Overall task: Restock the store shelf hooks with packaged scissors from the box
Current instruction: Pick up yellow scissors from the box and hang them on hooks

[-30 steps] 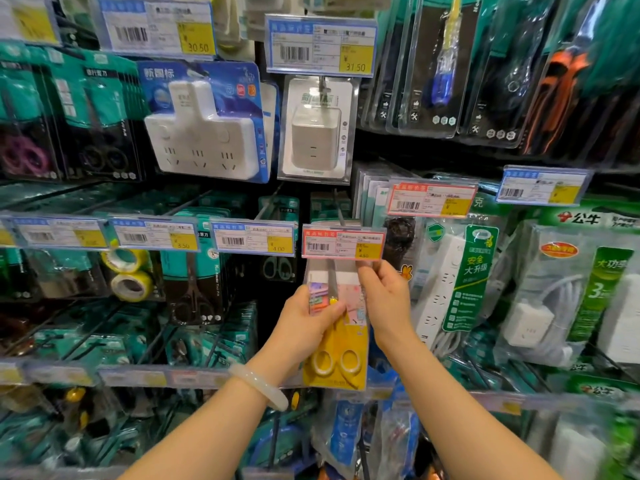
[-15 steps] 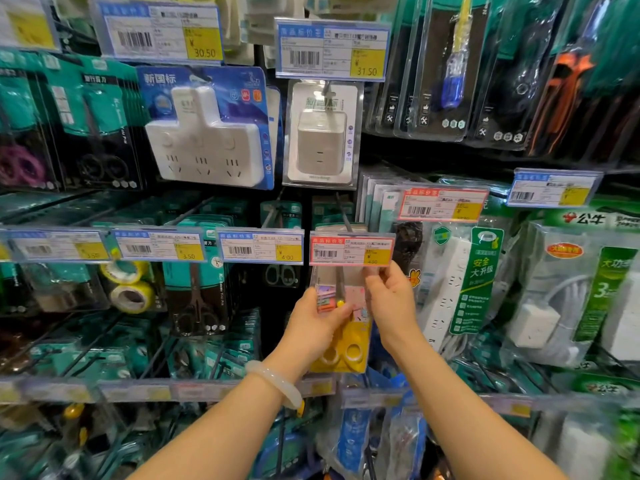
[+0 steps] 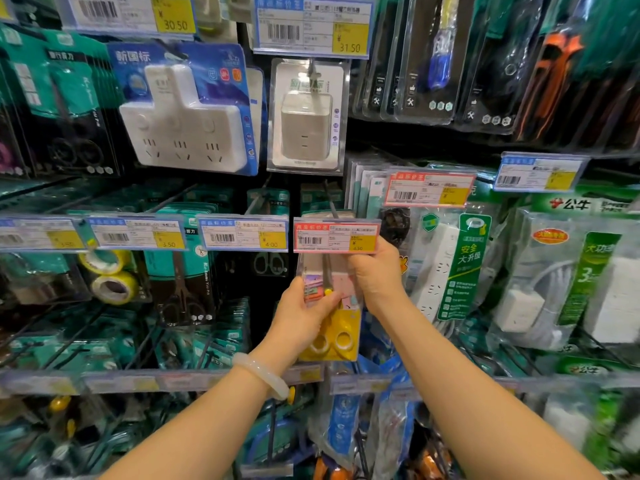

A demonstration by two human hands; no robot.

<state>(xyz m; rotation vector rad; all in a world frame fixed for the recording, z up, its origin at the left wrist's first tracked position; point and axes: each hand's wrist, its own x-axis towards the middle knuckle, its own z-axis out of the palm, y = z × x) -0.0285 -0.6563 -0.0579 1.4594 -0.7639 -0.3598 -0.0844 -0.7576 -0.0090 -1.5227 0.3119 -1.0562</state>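
A clear pack of yellow-handled scissors (image 3: 341, 329) hangs upright under a red-framed price tag (image 3: 336, 235) at the end of a metal shelf hook (image 3: 330, 202). My left hand (image 3: 303, 318) grips the pack's left edge at mid height. My right hand (image 3: 375, 275) holds its upper right part, thumb up against the tag's lower right corner. The pack's top and its hanging hole are hidden behind the tag. The box is out of view.
Teal scissor packs (image 3: 183, 268) and tape rolls (image 3: 107, 275) hang to the left, power strips (image 3: 446, 268) to the right. White socket adapters (image 3: 183, 123) and screwdriver packs (image 3: 436, 53) hang above. More packed goods fill the rail below.
The scissors pack has gone up, so its top now sits behind the red tag. Both hands rose with it, and my head has come closer to the shelf.
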